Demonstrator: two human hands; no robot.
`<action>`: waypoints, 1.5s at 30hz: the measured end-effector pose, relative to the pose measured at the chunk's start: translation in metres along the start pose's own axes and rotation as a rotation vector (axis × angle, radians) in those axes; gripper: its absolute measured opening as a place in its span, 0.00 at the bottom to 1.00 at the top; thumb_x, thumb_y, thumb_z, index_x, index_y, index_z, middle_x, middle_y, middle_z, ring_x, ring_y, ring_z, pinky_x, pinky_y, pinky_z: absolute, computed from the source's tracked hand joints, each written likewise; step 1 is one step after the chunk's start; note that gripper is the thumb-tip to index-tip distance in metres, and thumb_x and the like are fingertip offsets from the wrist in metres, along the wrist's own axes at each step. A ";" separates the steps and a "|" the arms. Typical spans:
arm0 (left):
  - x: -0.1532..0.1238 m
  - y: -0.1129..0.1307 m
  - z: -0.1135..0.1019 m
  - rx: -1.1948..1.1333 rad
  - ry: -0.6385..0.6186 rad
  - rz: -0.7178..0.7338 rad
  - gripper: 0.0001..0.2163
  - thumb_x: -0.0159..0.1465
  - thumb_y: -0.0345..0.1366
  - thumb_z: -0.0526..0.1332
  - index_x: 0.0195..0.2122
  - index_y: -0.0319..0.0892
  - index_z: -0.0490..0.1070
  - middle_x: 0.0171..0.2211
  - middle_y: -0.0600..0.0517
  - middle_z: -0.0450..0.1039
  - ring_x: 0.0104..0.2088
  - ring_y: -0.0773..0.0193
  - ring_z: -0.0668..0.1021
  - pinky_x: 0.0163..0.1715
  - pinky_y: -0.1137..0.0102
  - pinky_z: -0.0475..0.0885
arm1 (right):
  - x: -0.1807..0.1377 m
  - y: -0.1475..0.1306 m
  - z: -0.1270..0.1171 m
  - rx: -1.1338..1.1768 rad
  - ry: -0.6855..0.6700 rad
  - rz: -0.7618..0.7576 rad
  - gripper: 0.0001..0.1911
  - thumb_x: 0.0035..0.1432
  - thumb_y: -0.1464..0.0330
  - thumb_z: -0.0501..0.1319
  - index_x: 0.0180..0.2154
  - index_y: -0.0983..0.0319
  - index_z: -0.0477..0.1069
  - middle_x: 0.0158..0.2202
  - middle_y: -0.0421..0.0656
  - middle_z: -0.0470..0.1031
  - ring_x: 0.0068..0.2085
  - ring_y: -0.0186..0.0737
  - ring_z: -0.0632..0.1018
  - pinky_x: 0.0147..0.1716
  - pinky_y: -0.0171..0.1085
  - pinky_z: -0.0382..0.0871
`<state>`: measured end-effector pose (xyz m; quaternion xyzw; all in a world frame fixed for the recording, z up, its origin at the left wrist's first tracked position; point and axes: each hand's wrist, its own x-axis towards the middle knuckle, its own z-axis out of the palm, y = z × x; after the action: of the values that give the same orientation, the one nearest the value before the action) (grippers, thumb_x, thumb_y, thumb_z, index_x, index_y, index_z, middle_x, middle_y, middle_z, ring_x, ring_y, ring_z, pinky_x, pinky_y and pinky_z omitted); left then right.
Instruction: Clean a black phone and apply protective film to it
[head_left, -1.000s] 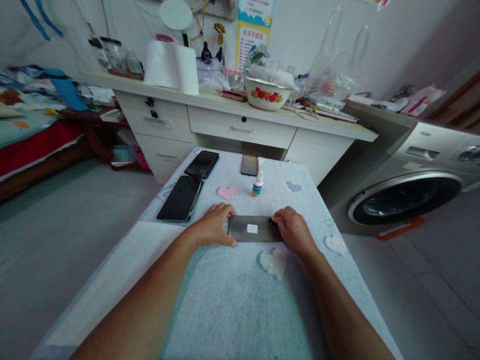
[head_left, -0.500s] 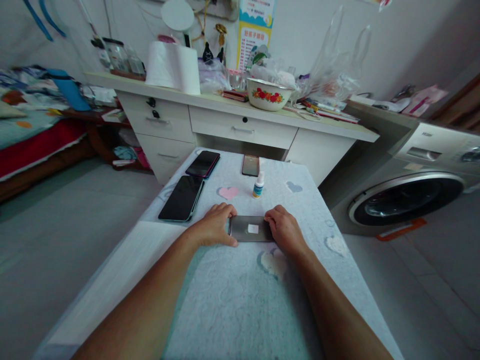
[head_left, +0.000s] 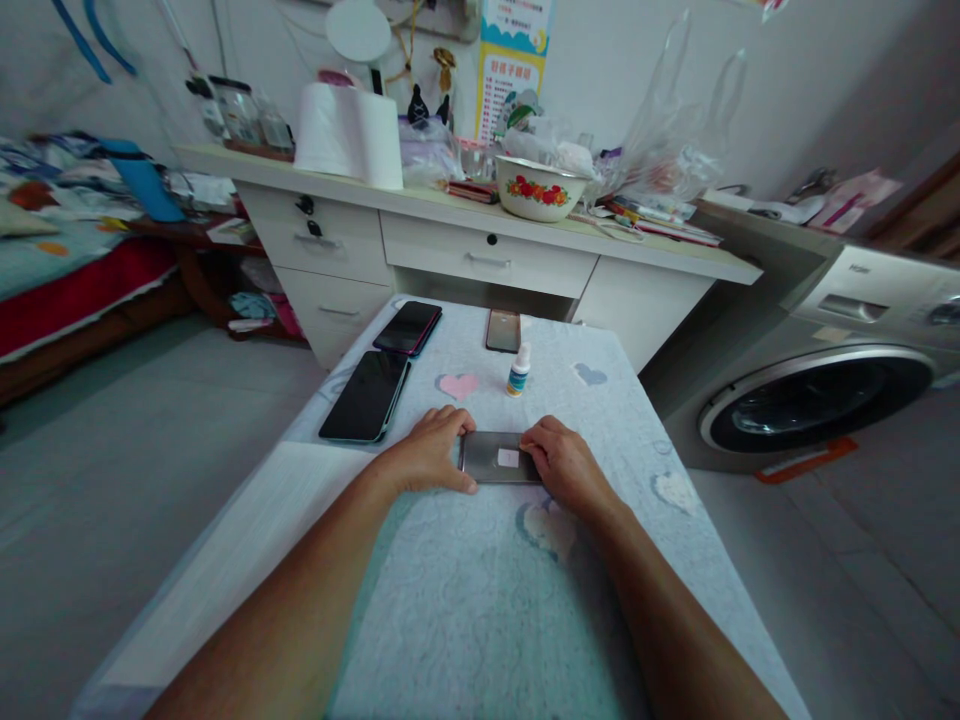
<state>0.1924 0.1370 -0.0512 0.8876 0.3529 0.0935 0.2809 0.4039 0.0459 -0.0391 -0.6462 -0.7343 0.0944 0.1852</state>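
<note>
gray phone [head_left: 478,462], white sticker [head_left: 508,458], fingers [head_left: 537,436] alongside

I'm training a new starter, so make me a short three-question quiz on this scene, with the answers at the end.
1. True or false: the bottle is lying on its side.
2. What is the left hand gripping by its edges?
A) the bottle
B) the grey phone
C) the flowered bowl
3. Fill in the blank: as the wearer sees it, the right hand covers the ____ end of the grey phone.

Key:
1. False; it stands upright.
2. B
3. right
</note>
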 end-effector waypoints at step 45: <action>0.001 0.000 0.000 0.011 -0.020 -0.003 0.26 0.40 0.44 0.68 0.40 0.46 0.63 0.41 0.53 0.63 0.44 0.56 0.66 0.43 0.67 0.63 | 0.001 0.029 -0.013 -0.147 0.025 0.245 0.12 0.60 0.72 0.51 0.35 0.61 0.73 0.36 0.44 0.70 0.37 0.35 0.71 0.38 0.31 0.58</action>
<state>0.1928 0.1373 -0.0512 0.8894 0.3520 0.0825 0.2799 0.4358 0.0495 -0.0385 -0.7440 -0.6524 0.0544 0.1336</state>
